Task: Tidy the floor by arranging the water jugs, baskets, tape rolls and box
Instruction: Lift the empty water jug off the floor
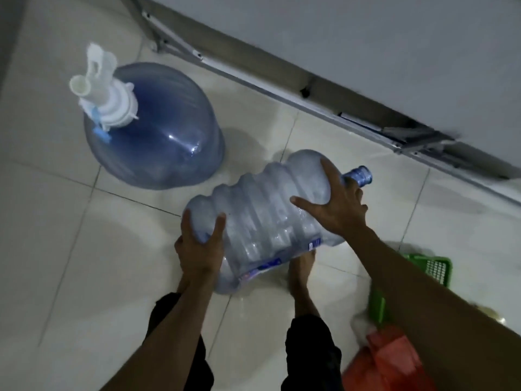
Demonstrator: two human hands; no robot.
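A clear ribbed water jug (265,221) lies on its side above the tiled floor, its blue-capped neck pointing to the upper right. My left hand (200,244) grips its base end. My right hand (335,204) is spread over its shoulder near the neck. A second, blue water jug (163,136) stands upright on the floor at the left, with a white hand pump (101,88) on its neck. A green basket (423,269) sits at the right, partly hidden by my right forearm.
A grey wall with a metal rail (282,88) runs diagonally across the top right. A red-orange plastic bag (392,359) lies at the bottom right near the basket. My bare feet and dark shorts are below the held jug.
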